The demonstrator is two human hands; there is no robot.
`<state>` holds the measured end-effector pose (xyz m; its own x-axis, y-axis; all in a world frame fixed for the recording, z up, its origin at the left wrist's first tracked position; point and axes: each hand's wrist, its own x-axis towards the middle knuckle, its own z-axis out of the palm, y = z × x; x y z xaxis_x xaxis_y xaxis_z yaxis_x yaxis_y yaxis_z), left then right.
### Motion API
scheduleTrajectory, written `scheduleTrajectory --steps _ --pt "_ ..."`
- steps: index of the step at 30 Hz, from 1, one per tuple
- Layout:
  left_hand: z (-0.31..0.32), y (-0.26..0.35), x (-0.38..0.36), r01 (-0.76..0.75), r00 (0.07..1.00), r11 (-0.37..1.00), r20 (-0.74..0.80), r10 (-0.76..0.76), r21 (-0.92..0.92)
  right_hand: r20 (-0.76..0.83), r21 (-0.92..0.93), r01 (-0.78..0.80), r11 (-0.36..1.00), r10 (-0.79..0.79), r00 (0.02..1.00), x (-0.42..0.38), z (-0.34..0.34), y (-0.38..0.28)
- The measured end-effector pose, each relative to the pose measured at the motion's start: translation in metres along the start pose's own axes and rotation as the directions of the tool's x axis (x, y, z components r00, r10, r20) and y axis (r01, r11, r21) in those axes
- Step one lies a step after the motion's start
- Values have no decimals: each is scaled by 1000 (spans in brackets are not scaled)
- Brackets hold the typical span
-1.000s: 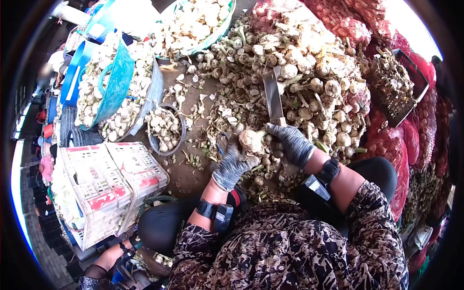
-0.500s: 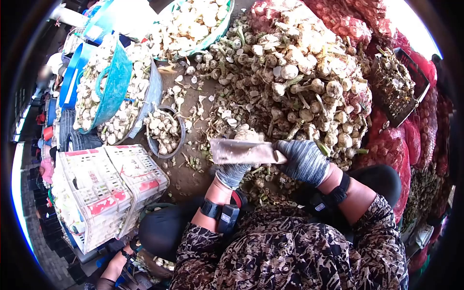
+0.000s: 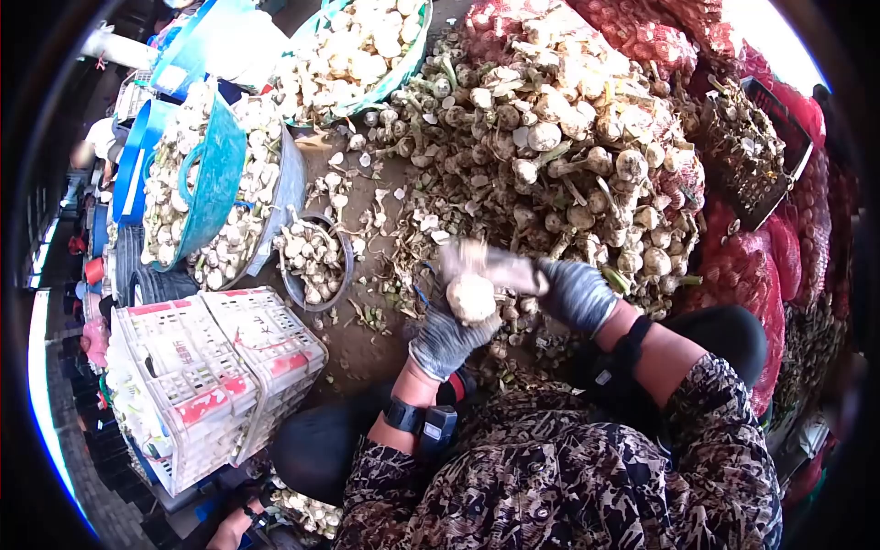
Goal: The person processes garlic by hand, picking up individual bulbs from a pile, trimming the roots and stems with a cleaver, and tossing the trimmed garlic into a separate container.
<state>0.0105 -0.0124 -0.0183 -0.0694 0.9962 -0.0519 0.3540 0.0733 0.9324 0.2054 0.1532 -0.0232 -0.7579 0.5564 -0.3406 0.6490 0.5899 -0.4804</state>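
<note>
My left hand (image 3: 449, 341), in a grey knit glove, is closed around a pale garlic bulb (image 3: 472, 299). The gloved right hand (image 3: 579, 295) grips a broad-bladed knife (image 3: 500, 269) by its handle end, the blade smeared by motion. That blade lies across the top of the bulb in this view and hides its stem. Just beyond both hands rises a large heap of garlic (image 3: 568, 174) with dry stems and roots still on many bulbs. Loose skins and stem scraps (image 3: 403, 275) cover the ground beside the left hand.
To the left are a grey bucket (image 3: 346, 266) of garlic, a teal tub (image 3: 215, 174), a green basket (image 3: 423, 46) and white plastic crates (image 3: 280, 335). Red mesh sacks (image 3: 733, 284) and a black crate (image 3: 765, 206) stand right. A co-worker's forearm (image 3: 231, 527) shows at lower left.
The knife has tilted and moved slightly right and down. My left hand has turned and now shows the garlic bulb, which the blade mostly covered before. The view has shifted slightly.
</note>
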Motion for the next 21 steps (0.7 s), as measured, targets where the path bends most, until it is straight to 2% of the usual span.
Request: scheduleTrajectory --steps 2,3,5,6,7,8,9,10,11,12,13,15,16,17,18,19,20,21 --pt "0 36 3 -17 998 996 -68 11 -91 69 73 -133 988 128 989 16 25 58" --pt "-1 42 4 -7 992 987 -125 -13 -159 75 70 -239 969 233 969 13 1 48" --pt "-9 20 5 73 948 958 -280 -152 -276 -46 281 -200 939 222 974 10 1 31" --pt "-18 5 10 83 903 930 -367 -222 -358 -54 153 -237 959 247 967 14 -7 16" --pt "-27 -11 13 109 828 855 -430 -360 -507 -170 277 -122 953 174 970 16 8 23" --pt "-43 -32 19 -117 768 643 -479 -424 -757 -283 371 16 928 97 954 18 23 30" --pt "-66 -49 24 -349 708 344 -486 -512 -871 -216 367 -28 930 115 970 15 4 14" --pt "-98 -45 22 -366 724 451 -554 -411 -814 -183 368 -79 926 156 971 12 -13 2" --pt "-127 -35 24 -446 716 398 -587 -379 -802 -135 426 -107 898 180 974 11 -24 -5" --pt "-152 -46 24 -556 587 368 -665 -461 -745 -160 502 -69 862 171 972 12 -24 -6" --pt "-165 -49 26 -653 453 259 -641 -620 -712 -186 572 -32 819 167 968 11 -23 -5" --pt "-169 -87 30 -498 471 360 -595 -651 -789 -176 519 -82 851 200 964 12 -22 0" --pt "-151 -109 35 -270 568 526 -574 -590 -807 -172 500 -80 862 189 967 13 -20 2" --pt "-122 -106 47 17 595 616 -487 -639 -787 -168 481 -76 873 177 970 14 -19 3" --pt "-96 -127 54 228 638 626 -371 -674 -746 -101 543 -109 833 193 976 12 -23 1" --pt "-61 -159 70 540 699 751 -294 -652 -381 -40 567 -152 809 212 977 13 -20 4" --pt "-21 -159 72 477 828 842 -194 -526 -250 -64 538 -136 832 201 978 12 -19 6" --pt "8 -151 93 747 662 612 -212 -718 260 -88 506 -118 854 187 978 13 -17 7"
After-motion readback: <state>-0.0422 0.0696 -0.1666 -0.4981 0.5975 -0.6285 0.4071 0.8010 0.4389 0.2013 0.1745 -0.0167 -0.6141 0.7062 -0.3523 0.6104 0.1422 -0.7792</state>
